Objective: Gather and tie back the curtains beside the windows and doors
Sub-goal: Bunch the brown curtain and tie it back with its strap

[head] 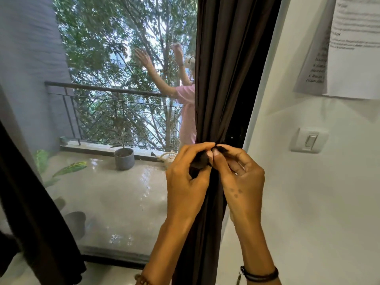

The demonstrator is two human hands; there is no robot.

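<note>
Tying off the gathered dark brown curtain point(222, 79): it hangs as one tight vertical bundle, long axis straight up-down, cinched to a waist right at the hands. Both hands sit in front of the curtain at that waist, left hand point(185, 177) on its left side and right hand point(240, 177) on its right, thumbs meeting at the middle. The tie-back point(200, 161) is a dark strip, same colour as the curtain. One end is bunched in the left hand's curled fingers; the other is pinched between the right hand's thumb and forefinger, with a short tip poking out. Both hands are clenched on the strip, neither free. Cannot tell if a knot is formed; fingers hide the crossing.

Judgement: knot step. The next move likely needs the ends pulled apart sideways, across the curtain's long axis, both hands equally near. Risk: the strip slips and the bundle loosens.

Light switch point(309, 140) is right of the curtain, printed sheets point(353, 48) up-right of it, glass door point(123, 202) and potted plant point(124, 158) to its left. A second dark curtain point(30, 192) hangs far left; cannot tell whether it is tied.
</note>
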